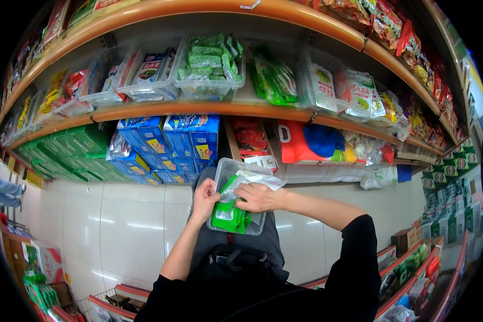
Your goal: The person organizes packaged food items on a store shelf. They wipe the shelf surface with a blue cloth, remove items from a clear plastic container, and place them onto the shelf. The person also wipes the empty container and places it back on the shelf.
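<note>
A clear plastic bin (257, 228) rests on the person's lap, with several green and silver snack packets (230, 217) in its lower part. My left hand (205, 199) grips the bin's left side, thumb over the rim near the packets. Inside the bin, my right hand (257, 197) lies on a silver-and-white packet (241, 179), its fingers curled over the packet's edge. Whether the fingers pinch one packet or several cannot be told.
Ahead runs a shelf with an orange edge (201, 108), bearing clear bins (209, 84) of packets and a loose green pile (271, 78). Below stand blue cartons (191, 137), green cartons (80, 151) and a red bag (292, 143). Low racks (410, 277) stand behind at right. A person's legs (8, 193) show far left.
</note>
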`<action>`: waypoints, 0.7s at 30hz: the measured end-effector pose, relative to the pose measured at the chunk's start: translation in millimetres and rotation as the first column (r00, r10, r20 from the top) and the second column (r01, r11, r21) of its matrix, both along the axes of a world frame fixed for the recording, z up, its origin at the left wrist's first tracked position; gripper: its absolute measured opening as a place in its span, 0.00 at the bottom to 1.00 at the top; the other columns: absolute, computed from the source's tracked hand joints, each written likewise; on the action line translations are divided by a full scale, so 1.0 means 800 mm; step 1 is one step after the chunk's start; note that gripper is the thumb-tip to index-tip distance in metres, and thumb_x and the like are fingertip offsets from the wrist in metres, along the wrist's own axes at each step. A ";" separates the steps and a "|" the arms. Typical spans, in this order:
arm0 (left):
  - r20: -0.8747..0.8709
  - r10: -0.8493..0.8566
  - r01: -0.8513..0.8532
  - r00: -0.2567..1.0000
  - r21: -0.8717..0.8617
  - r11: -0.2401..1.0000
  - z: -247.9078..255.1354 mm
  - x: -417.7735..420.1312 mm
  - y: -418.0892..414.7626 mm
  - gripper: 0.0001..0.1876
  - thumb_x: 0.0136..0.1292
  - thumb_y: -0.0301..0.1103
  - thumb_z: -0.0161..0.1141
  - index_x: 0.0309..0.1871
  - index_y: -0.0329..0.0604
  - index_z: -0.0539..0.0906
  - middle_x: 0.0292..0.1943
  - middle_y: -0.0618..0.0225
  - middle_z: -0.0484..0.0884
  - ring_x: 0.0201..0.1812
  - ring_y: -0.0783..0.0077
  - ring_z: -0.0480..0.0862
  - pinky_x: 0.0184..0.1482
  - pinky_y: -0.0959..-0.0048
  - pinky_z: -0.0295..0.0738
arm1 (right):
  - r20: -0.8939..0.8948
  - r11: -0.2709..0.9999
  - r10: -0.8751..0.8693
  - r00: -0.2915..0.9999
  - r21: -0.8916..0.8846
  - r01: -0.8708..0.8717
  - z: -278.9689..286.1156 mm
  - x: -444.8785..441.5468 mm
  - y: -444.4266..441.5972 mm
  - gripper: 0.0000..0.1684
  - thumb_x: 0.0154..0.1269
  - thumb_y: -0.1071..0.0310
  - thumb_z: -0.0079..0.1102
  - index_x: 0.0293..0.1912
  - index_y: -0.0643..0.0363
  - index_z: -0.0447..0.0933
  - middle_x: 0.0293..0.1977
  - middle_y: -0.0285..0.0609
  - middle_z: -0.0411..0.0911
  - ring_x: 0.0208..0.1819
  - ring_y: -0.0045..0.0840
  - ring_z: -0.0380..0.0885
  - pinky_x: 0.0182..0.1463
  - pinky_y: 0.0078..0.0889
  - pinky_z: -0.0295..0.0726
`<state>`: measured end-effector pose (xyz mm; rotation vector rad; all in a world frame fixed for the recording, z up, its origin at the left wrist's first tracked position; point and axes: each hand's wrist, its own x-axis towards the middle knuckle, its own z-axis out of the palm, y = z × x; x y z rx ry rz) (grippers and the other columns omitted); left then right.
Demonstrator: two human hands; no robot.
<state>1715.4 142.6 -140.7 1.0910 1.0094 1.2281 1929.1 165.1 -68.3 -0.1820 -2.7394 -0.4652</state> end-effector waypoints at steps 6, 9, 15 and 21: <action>0.057 -0.057 0.059 0.997 -0.028 0.998 0.000 0.002 0.003 0.14 0.68 0.35 0.59 0.26 0.47 0.69 0.19 0.85 0.63 0.23 0.91 0.60 0.25 0.84 0.52 | -0.246 0.991 -0.131 0.960 -0.073 0.116 0.003 0.030 -0.029 0.09 0.51 0.67 0.61 0.31 0.56 0.70 0.44 0.45 0.79 0.44 0.35 0.82 0.40 0.29 0.82; 0.102 -0.040 0.046 0.994 -0.056 0.997 -0.005 0.001 0.004 0.14 0.68 0.34 0.59 0.26 0.47 0.69 0.20 0.86 0.63 0.23 0.91 0.59 0.25 0.83 0.51 | -0.480 0.906 -0.381 0.790 -0.364 0.215 0.003 0.025 -0.046 0.13 0.51 0.66 0.65 0.32 0.57 0.70 0.43 0.45 0.79 0.41 0.36 0.83 0.41 0.31 0.82; 0.092 0.007 -0.003 0.996 -0.045 0.999 -0.003 -0.004 -0.002 0.14 0.69 0.34 0.58 0.26 0.48 0.68 0.22 0.86 0.64 0.25 0.92 0.59 0.27 0.83 0.51 | -0.455 0.397 -0.865 0.213 -0.878 -0.267 0.057 0.014 -0.033 0.26 0.50 0.67 0.74 0.48 0.63 0.75 0.39 0.40 0.80 0.39 0.26 0.79 0.45 0.31 0.79; 0.093 0.030 -0.025 0.995 -0.053 0.998 -0.009 -0.008 -0.005 0.15 0.69 0.34 0.57 0.25 0.49 0.68 0.22 0.87 0.63 0.25 0.92 0.58 0.26 0.84 0.50 | -0.384 0.338 -0.922 -0.041 -0.752 -0.566 0.177 0.023 0.076 0.20 0.58 0.67 0.66 0.49 0.64 0.75 0.42 0.41 0.80 0.39 0.24 0.80 0.45 0.29 0.79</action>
